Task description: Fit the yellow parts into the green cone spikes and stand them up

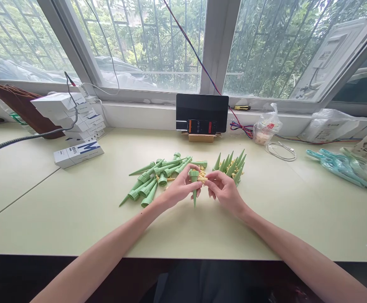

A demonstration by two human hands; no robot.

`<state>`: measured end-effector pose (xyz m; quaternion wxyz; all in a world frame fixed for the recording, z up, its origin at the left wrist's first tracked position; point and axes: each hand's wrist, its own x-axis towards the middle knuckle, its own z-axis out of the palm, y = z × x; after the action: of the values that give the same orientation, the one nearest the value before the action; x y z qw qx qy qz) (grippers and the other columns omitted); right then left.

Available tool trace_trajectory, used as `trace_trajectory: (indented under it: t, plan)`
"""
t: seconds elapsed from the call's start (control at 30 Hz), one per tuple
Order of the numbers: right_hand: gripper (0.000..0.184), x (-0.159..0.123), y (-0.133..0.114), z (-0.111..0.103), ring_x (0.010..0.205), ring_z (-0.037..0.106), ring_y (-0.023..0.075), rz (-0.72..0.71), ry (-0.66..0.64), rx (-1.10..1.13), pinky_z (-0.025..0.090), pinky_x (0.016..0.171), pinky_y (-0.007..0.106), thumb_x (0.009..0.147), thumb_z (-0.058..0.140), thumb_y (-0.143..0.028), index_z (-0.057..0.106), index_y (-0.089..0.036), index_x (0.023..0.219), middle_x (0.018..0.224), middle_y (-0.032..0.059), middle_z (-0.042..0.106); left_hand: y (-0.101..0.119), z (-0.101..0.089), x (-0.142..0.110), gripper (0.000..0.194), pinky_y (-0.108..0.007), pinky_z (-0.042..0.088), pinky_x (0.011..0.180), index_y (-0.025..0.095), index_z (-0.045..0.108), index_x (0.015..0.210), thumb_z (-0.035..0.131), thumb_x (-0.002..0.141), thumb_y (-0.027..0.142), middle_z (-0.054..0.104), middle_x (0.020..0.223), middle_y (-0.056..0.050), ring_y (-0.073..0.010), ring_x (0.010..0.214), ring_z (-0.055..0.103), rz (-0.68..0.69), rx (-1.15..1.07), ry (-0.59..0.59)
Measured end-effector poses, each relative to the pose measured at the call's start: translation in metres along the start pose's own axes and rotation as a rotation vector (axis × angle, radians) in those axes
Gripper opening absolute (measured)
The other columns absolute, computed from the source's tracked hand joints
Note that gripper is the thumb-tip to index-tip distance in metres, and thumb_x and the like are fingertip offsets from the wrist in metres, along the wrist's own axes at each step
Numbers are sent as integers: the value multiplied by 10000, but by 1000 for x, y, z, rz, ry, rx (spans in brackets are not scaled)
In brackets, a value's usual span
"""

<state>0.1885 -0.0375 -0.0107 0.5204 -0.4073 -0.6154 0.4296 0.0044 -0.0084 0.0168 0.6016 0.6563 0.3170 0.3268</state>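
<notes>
My left hand is closed around a green plastic plant watering spike, its pointed end down and its ribbed collar up. From the right, the fingertips of my right hand pinch a small yellow plastic piece at the spike's upper part. Whether this piece is seated in the spike I cannot tell. Left of my hands lies a loose pile of green spikes, pointing various ways. Beyond my right hand, a group of green spikes stands points up, among yellow bits. More yellow pieces lie partly hidden behind my fingers.
A phone showing a timer leans on a dark tablet at the back. White boxes and a grey cable occupy the left. A coiled white cable, plastic bags and light-blue hangers lie to the right.
</notes>
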Motion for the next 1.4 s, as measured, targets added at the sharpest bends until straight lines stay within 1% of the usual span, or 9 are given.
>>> trace_trajectory:
  t: [0.27, 0.47, 0.8, 1.0, 1.23, 1.4]
  plan:
    - [265, -1, 0, 0, 527, 532, 123, 3, -5, -33, 435, 483, 263, 902, 628, -462, 603, -201, 944, 663, -19, 569, 2, 1, 0, 334, -261, 439, 613, 222, 437, 1145, 611, 886, 339, 596, 642, 24, -139, 601, 559, -10, 9, -15]
    - [252, -1, 0, 0, 537, 537, 119, -16, -11, -38, 436, 485, 261, 910, 625, -440, 612, -192, 954, 696, -11, 585, -1, 1, 0, 382, -250, 424, 578, 197, 442, 1163, 622, 875, 371, 597, 633, 14, -152, 613, 573, -8, 9, -4]
    - [236, 0, 1, -2, 535, 539, 106, -16, -23, -24, 439, 479, 251, 917, 624, -415, 620, -182, 950, 714, -6, 586, 0, 1, 0, 352, -252, 416, 594, 208, 416, 1159, 609, 896, 339, 580, 634, 25, -140, 610, 547, -25, 11, -23]
    - [245, 0, 3, -1, 527, 539, 103, -3, -21, -21, 439, 475, 249, 917, 619, -424, 611, -180, 938, 727, -4, 583, -1, 1, 1, 337, -262, 424, 605, 208, 385, 1158, 589, 911, 312, 582, 641, 26, -136, 606, 534, -31, -13, -46]
    - [271, 1, 5, -2, 513, 532, 105, 10, -29, -36, 443, 482, 254, 929, 588, -451, 594, -180, 911, 723, -8, 569, -3, 1, 1, 330, -255, 413, 590, 208, 383, 1158, 585, 913, 297, 583, 645, 23, -134, 601, 535, -17, -29, -50]
    - [290, 0, 3, -1, 508, 519, 102, 34, -48, -46, 438, 501, 250, 944, 557, -464, 571, -184, 869, 677, -22, 549, -3, 1, 1, 321, -253, 411, 587, 214, 392, 1151, 586, 913, 311, 576, 643, 25, -136, 614, 539, -28, -5, -41]
